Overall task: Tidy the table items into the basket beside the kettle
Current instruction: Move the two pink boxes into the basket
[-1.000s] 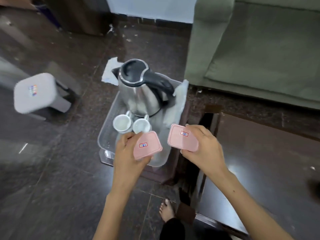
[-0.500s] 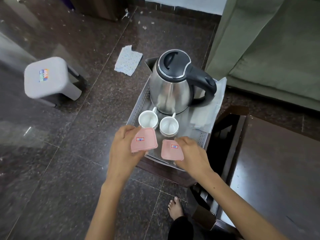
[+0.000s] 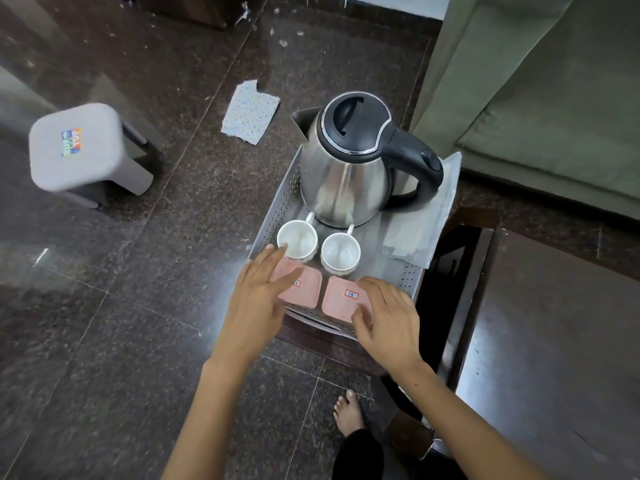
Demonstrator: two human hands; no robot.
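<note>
Dark floor, one basket (image 3: 277, 209) holding one kettle (image 3: 346, 174), two cups (image 3: 298, 237), two pink boxes (image 3: 341, 299) at near rim, left hand (image 3: 258, 303) flat, relaxed on one, right hand (image 3: 391, 323) loosely spread beside other.

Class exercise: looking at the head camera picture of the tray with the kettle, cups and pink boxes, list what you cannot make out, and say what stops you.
- Label on the left pink box: head view, mostly covered by the left hand.
- Near edge of the right pink box: head view, under the right hand.
- Contents of both boxes: lids on.
- Water level in the kettle: lid shut.
- Sticker on the stool: too small to read.
</note>
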